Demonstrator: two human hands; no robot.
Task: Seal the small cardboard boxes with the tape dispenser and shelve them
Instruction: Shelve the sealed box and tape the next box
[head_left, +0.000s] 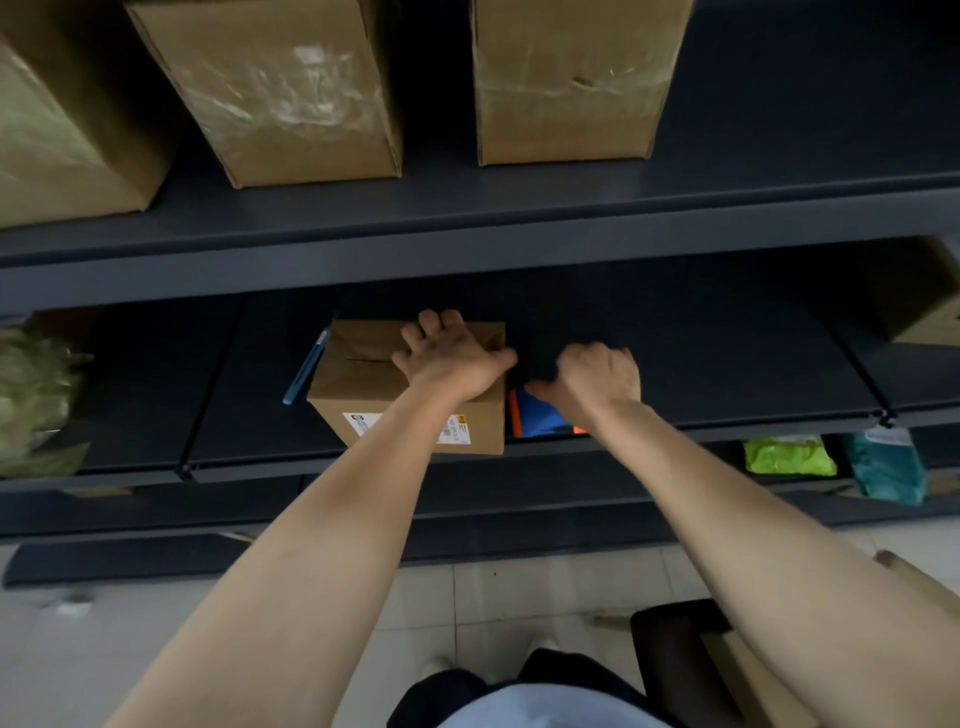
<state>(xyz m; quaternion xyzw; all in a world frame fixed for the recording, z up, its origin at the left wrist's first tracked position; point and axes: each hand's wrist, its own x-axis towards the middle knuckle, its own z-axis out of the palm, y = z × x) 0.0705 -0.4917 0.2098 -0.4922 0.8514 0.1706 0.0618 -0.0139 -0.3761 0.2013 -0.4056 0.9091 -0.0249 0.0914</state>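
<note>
small box (363, 387): top seam runs left-right | left hand (451, 357) spread flat on it | right hand (598, 376) curled, hold unclear

Top shelf (519, 208): dark; carried three large cardboard boxes (62, 145) (280, 93) (566, 83) in a row.
Middle shelf (727, 364): small cardboard box (363, 379) near front edge; blue pen-like tool (306, 366) just left of it; tape dispenser (540, 421) just right.
Shelf ends: plastic bundle (36, 395) far left, brown box (919, 301) far right.
Lower shelf (519, 499): green packet (787, 456), teal packet (888, 467).

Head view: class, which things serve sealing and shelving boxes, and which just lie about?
Job: small cardboard box, left hand pressing it, right hand, blue-and-orange tool (probably the tape dispenser), shelf.
Lying about: blue pen-like tool, large boxes, green packet, teal packet.
</note>
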